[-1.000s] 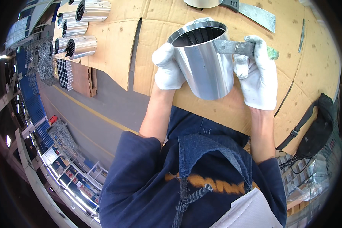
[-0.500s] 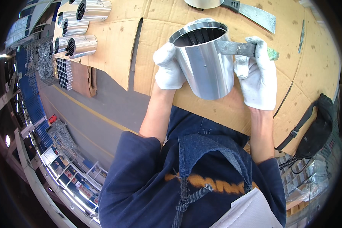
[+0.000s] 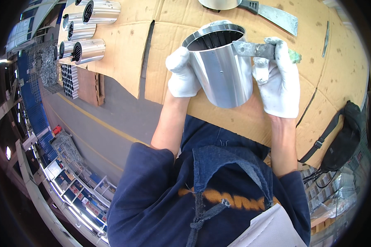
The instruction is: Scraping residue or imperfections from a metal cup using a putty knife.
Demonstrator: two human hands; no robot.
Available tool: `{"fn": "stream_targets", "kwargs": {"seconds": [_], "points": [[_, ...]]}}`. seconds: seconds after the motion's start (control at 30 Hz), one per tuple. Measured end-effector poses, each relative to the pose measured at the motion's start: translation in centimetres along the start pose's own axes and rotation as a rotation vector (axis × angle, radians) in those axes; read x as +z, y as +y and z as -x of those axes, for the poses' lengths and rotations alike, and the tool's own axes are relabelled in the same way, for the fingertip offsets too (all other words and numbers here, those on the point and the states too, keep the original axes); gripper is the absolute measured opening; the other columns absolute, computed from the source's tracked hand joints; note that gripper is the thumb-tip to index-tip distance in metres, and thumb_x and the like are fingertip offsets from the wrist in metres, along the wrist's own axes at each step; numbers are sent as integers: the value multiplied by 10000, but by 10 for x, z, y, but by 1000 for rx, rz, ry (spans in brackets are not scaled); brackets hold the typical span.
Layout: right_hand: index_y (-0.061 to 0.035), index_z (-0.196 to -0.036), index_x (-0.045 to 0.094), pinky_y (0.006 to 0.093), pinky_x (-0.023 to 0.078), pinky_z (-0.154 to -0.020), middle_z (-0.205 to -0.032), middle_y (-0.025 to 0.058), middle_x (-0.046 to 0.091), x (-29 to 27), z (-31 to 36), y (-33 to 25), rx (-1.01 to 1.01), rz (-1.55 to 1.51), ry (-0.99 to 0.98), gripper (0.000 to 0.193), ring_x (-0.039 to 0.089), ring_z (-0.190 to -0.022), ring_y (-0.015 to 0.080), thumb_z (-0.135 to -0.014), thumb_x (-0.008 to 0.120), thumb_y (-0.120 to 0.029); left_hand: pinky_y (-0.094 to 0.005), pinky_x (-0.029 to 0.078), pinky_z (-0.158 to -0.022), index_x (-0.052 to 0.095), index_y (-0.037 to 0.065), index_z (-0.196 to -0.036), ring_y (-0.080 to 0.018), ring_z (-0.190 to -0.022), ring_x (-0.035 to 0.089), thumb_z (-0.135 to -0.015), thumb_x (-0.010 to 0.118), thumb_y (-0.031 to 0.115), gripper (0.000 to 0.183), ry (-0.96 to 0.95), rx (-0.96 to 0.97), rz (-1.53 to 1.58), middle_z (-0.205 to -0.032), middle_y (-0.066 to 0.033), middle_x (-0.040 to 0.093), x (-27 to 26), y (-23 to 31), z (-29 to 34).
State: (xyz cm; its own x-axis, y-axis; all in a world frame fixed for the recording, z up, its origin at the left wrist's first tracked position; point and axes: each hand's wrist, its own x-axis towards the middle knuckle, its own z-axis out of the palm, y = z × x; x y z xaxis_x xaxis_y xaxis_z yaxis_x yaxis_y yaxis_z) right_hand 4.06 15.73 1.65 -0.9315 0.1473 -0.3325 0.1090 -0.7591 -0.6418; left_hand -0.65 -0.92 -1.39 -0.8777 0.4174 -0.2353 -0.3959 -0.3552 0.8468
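A shiny metal cylinder (image 3: 222,76) with dark ribs inside is tilted above the cardboard, its open end facing up and away. My left hand (image 3: 183,72), in a white glove, is closed on its left side; some fingers are hidden behind it. My right hand (image 3: 279,80), also gloved, is closed round a short scraper (image 3: 261,50) with a grey blade, a dark middle and a greenish end. The blade lies across the cylinder's outer wall just below the right part of the rim. Glove fingertips near the lower handle sit close to the cylinder's right wall.
Brown cardboard (image 3: 169,53) covers the table. Several metal cylinders (image 3: 90,50) lie at the far left. Another cylinder (image 3: 220,3) is at the far edge beside a wide-bladed scraper (image 3: 276,19). A black waist bag (image 3: 344,133) lies at the right. A wire cage (image 3: 49,66) stands beyond the table.
The scraper and my right hand have shifted slightly left and up, toward the rim. The cylinder and my left hand have hardly moved.
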Motion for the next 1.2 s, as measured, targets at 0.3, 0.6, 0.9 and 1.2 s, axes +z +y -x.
{"fn": "stream_targets", "kwargs": {"seconds": [0.3,0.6,0.9,1.2], "points": [[-52,-1056,544,212,340,-503,-695,12,518,-1,6,-5,49,-58,146,235,440,-556,78,-949,467,-246,-420,455,-936,374,-1,-1325,-308,-1140,508,-627,324,877,1123,-30,-2,35,-1291,-186,462,-2,-1,-1],[-24,-1149,501,237,405,-501,-818,69,578,-47,22,-7,-93,-95,-33,298,499,-611,97,-949,456,-241,-309,471,-788,512,15,-1167,-162,-940,561,-834,364,675,753,108,23,-107,-1051,-86,593,18,14,-4],[-28,-1156,506,268,409,-647,-962,47,560,-54,31,-13,-114,-18,-2,294,503,-770,112,-945,471,-229,-310,426,-841,555,88,-1101,-168,-991,520,-811,392,667,668,335,43,-152,-1074,-59,572,27,10,-10],[5,-1135,498,284,411,-661,-907,61,557,-43,29,-15,-101,-50,44,317,507,-741,132,-962,425,-251,-316,389,-898,537,82,-1127,-169,-1042,480,-801,412,673,686,379,93,-191,-1133,-53,540,26,10,-9]]}}
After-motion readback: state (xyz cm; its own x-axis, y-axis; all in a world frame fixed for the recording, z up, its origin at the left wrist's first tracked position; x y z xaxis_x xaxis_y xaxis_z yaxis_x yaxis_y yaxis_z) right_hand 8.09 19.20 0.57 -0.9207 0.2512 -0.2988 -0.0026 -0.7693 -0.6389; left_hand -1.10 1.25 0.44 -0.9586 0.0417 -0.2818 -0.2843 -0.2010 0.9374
